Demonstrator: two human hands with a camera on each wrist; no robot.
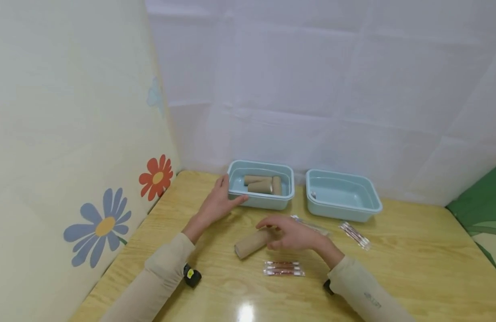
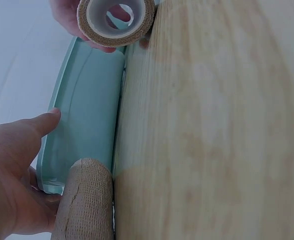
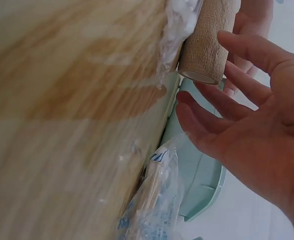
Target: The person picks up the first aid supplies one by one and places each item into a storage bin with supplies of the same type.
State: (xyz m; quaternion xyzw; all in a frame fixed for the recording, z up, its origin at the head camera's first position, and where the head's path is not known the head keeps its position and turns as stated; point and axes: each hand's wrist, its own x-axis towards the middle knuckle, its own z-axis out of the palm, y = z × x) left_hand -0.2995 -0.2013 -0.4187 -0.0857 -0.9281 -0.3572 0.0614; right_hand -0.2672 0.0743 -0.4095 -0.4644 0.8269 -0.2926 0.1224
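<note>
My left hand [image 1: 220, 201] rests against the left end of the left light-blue bin [image 1: 268, 204], its thumb along the front wall. Inside lie several tan bandage rolls [image 1: 260, 187]. My right hand [image 1: 294, 233] is over the right end of another tan bandage roll [image 1: 251, 244] on the table, with fingers spread. In the right wrist view, its thumb is at that roll [image 3: 207, 45] and its other fingers are loosely bent, not closed round it. One more bandage roll [image 2: 87, 205] shows by my left hand in the left wrist view; in the head view it is hidden.
A second light-blue bin [image 1: 340, 210] stands to the right, a small white item inside. Clear packets of reddish-brown swabs lie in front [image 1: 283, 268] and at the right [image 1: 354, 235]. Another clear packet [image 1: 310, 224] lies behind my right hand. A white sheet hangs behind the table.
</note>
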